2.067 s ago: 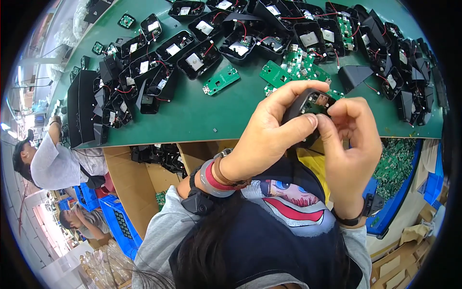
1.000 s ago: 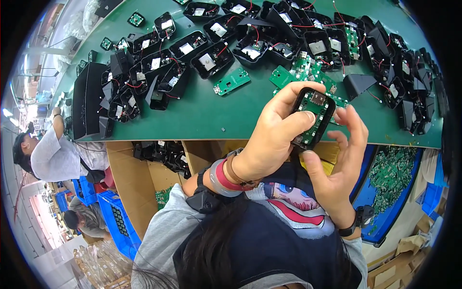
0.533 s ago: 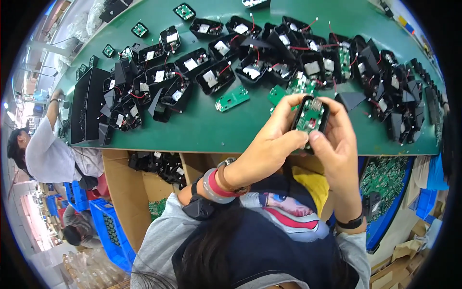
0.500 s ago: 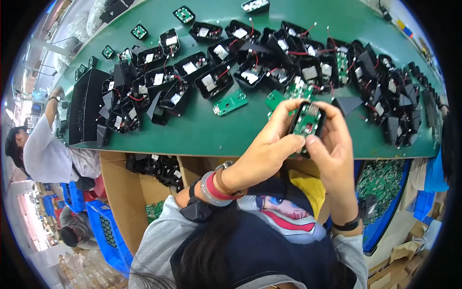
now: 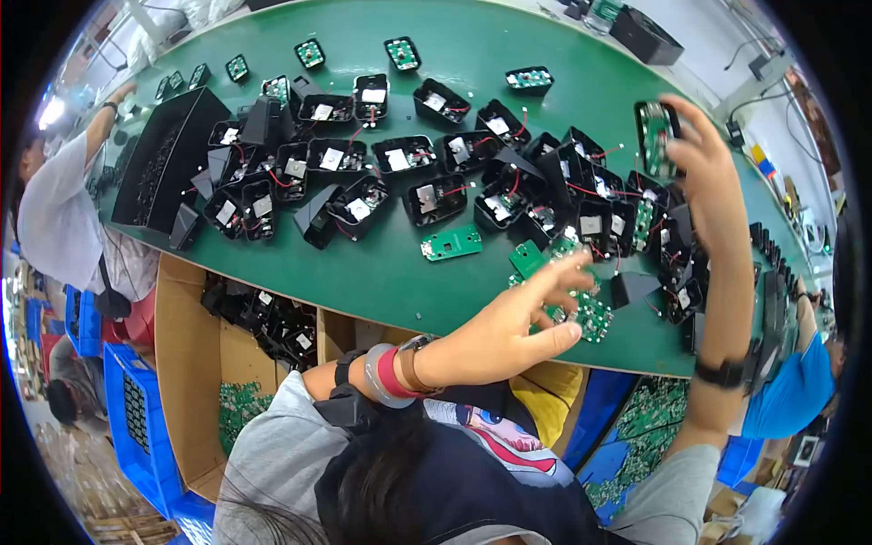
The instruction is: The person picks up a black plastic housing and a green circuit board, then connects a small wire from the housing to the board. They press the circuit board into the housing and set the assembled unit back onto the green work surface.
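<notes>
My right hand (image 5: 698, 150) is stretched far out over the right side of the table. Its fingers grip a black plastic casing (image 5: 643, 145) with a green circuit board (image 5: 656, 127) fitted inside. My left hand (image 5: 531, 331) is open, fingers spread, with nothing in it. It hovers at the near edge of the table beside a small pile of green circuit boards (image 5: 595, 318). A single flat green board (image 5: 451, 243) lies a little further off to the left. Several open black casings (image 5: 436, 200) with white parts and red wires spread across the table's middle.
Several board-fitted casings (image 5: 401, 54) stand apart along the far side. A big black box (image 5: 173, 159) is at the left, near another person (image 5: 68, 213). Below the table edge is a cardboard box (image 5: 186, 363). A person in blue (image 5: 790, 391) is at the right.
Both hands were together on the casing near the table's front. My left hand has let go and opened, while my right hand has carried the casing away to the far right. The view has turned.
</notes>
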`<state>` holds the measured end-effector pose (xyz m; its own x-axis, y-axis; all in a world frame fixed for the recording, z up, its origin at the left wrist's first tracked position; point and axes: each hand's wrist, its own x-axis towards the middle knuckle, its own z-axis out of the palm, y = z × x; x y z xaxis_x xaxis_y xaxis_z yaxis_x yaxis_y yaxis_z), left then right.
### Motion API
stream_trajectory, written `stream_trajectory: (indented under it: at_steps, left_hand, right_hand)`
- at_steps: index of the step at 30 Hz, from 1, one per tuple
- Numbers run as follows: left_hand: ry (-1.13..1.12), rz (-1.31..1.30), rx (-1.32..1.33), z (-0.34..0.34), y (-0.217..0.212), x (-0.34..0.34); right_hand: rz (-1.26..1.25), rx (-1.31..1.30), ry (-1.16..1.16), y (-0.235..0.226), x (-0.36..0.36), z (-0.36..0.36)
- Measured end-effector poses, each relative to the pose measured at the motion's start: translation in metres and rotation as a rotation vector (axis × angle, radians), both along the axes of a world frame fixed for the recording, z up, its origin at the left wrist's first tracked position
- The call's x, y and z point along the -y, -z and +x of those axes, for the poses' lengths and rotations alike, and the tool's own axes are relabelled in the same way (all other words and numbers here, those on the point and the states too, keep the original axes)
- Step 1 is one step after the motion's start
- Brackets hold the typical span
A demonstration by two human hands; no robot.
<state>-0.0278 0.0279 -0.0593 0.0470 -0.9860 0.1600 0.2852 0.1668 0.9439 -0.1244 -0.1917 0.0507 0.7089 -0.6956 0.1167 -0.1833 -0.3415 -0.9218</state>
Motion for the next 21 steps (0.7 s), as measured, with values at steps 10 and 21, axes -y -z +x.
stream_trajectory:
  at_steps: [10,21]
  left_hand:
    - [-0.069,0.018,0.287,0.004,0.034,0.0]
    - [-0.125,0.074,0.325,0.017,0.023,-0.006]
  right_hand:
    - [-0.558,-0.687,-0.216,0.094,0.171,0.071]
    - [-0.568,-0.345,0.068,0.028,0.023,-0.045]
